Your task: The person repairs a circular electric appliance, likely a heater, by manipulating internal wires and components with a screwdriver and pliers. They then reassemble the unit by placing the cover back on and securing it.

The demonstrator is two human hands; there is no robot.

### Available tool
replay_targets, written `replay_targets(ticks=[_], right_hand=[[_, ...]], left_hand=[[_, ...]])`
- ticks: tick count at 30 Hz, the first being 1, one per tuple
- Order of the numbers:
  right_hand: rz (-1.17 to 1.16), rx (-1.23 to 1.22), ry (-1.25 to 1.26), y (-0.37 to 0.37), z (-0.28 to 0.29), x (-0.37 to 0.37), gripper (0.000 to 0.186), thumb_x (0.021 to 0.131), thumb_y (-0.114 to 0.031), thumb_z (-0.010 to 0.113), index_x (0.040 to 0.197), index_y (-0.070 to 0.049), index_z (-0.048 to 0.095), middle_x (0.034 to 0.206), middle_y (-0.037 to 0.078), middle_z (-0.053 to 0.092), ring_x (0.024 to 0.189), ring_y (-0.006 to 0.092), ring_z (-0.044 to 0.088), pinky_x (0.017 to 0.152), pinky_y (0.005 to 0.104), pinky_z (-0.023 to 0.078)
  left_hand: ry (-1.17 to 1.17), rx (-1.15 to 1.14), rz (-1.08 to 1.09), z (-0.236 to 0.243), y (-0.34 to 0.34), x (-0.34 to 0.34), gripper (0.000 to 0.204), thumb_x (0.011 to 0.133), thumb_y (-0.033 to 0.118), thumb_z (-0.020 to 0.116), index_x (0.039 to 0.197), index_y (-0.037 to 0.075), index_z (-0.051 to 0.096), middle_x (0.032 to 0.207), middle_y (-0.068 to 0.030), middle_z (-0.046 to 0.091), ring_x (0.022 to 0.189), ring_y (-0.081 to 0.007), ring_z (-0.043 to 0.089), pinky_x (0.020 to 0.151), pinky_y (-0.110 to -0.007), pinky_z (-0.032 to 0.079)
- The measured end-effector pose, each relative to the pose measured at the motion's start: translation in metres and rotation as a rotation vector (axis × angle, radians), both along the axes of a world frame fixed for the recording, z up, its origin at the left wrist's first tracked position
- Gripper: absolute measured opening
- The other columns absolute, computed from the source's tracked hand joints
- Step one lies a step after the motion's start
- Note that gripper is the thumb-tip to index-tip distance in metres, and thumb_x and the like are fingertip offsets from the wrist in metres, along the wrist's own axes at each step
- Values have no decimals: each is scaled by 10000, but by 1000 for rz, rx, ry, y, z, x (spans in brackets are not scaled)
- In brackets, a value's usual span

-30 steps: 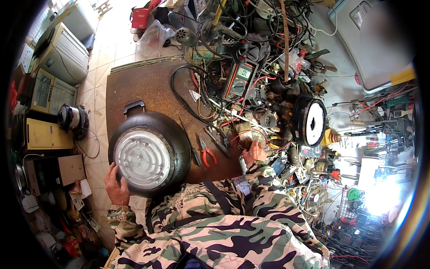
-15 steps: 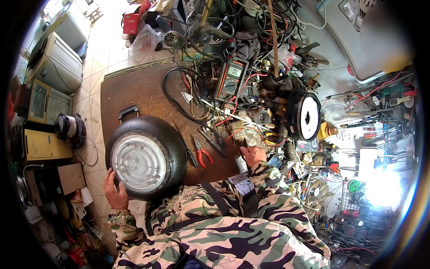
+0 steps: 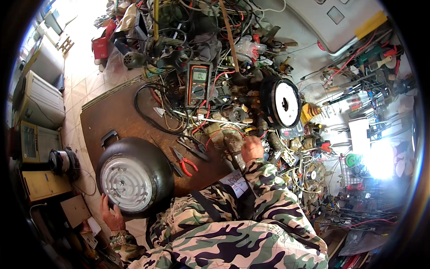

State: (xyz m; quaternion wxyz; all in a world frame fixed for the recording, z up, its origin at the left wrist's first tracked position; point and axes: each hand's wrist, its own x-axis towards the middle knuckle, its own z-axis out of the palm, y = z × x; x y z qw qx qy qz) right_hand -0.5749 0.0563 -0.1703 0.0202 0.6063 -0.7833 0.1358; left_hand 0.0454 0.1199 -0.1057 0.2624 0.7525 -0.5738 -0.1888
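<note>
A dark round pot lies bottom up on the brown work board, its ringed silver base facing me. A black handle sticks out on its far side. My left hand is at the pot's near left edge, fingers apart, holding nothing. Off to the right, my right hand reaches into the heap of parts beside the board. Its back is toward me and its fingertips are hidden among the parts, so any hold does not show. Red-handled pliers lie between the pot and that hand.
A multimeter stands beyond the pliers, with a looped black cable to its left. A black ring-shaped part with a white disc rests on the heap at right. Tools hang along the right wall. An old cabinet stands at left.
The whole view has shifted, carrying the scene leftward. My right hand has moved farther out and right, away from the pliers. My left hand stays by the pot's edge.
</note>
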Motion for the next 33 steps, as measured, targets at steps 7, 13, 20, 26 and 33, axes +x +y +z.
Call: replay_targets(ticks=[7,13,20,26,33], right_hand=[[-401,-60,90,4,4,-103,293,835,-21,643,1128,-42,642,1116,227,664,991,420,669,853,518,573],[-661,-388,-457,10,14,-112,166,891,-39,619,995,-65,745,890,213,740,837,427,722,785,511,570],[-221,142,137,17,4,-97,786,734,-119,850,1441,-71,510,1288,244,557,1169,469,605,921,528,564],[-165,161,124,19,-4,-116,646,735,-190,905,1273,-52,574,1227,235,567,1085,450,643,805,515,581],[208,-106,182,30,1,-147,125,903,-117,664,1021,-110,705,1135,121,671,859,403,703,661,523,586]], left_hand=[[-8,7,-24,4,-8,-3,552,831,-50,606,1382,-29,619,1496,-212,588,1367,-402,550,1168,-469,421],[-19,-7,-29,3,-9,-7,559,823,-52,608,1381,-27,619,1483,-213,600,1348,-409,553,1157,-470,423],[-37,-33,-54,-1,-7,-7,562,814,-44,607,1376,-22,623,1487,-215,598,1330,-411,556,1155,-474,422],[-79,-74,-37,-9,-4,-3,548,818,15,628,1365,-12,633,1472,-219,606,1346,-418,549,1165,-491,413],[-33,-87,-31,-8,-2,-8,539,817,27,636,1355,-7,642,1456,-225,613,1348,-427,548,1166,-495,416]])
